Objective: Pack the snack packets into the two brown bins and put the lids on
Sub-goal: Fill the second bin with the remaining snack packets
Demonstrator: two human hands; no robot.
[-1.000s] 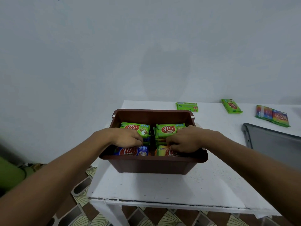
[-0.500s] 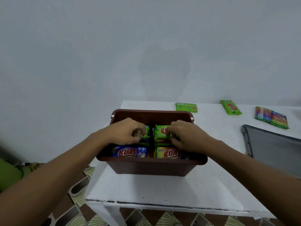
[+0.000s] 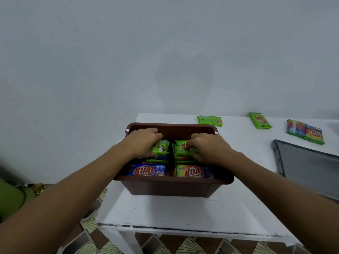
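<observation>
Snack packets (image 3: 149, 170) fill a brown bin (image 3: 172, 186); left hand (image 3: 145, 143) and right hand (image 3: 207, 148) each curl around a green packet, hiding the labels.

The brown bin (image 3: 172, 186) stood open on the table, packets (image 3: 149, 170) stacked inside in four piles. Three packets (image 3: 260, 120) lay loose behind it.

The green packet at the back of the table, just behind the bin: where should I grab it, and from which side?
Judging by its pose, take the green packet across its short width, near the middle, coming down from above. It lies flat on the white table with its long side running left to right and open space around it, so fingers can close over the front and back edges. The right hand is nearer.
</observation>
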